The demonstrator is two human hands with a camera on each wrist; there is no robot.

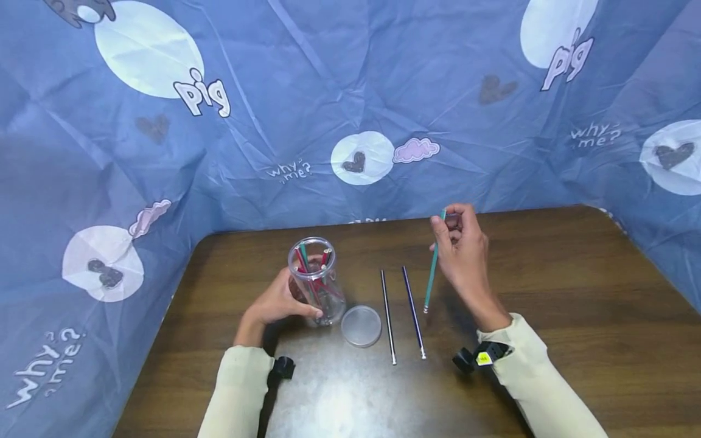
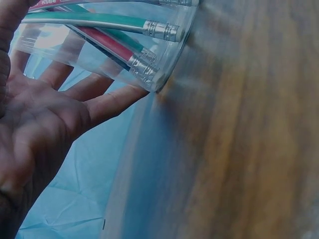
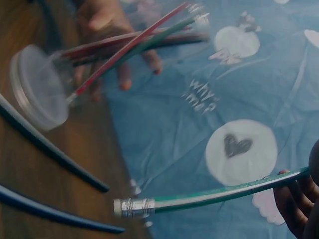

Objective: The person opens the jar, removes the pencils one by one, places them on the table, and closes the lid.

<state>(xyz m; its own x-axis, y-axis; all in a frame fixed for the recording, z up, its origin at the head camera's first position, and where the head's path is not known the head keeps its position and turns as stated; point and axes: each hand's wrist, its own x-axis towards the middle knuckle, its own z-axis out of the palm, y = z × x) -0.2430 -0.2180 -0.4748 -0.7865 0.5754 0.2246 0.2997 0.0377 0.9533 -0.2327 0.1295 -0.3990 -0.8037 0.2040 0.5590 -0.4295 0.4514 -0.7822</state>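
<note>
Blue printed cloth (image 1: 306, 91) backs the wooden worktop (image 1: 580, 274). My right grip (image 1: 465, 250) pinches the green pencil (image 1: 432, 277) near its upper end, eraser (image 1: 425, 309) down; it should be light, stiff, best held there. My left grip (image 1: 280, 299) holds the clear jar (image 1: 333, 299), probably slippery.

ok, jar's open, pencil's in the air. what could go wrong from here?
Right grip pinches the green pencil near one end: it could swing or slip.
Pencils inside the jar lean crosswise: another going in might snag.
Two loose pencils lie near the lid: a nudge could roll them.
</note>
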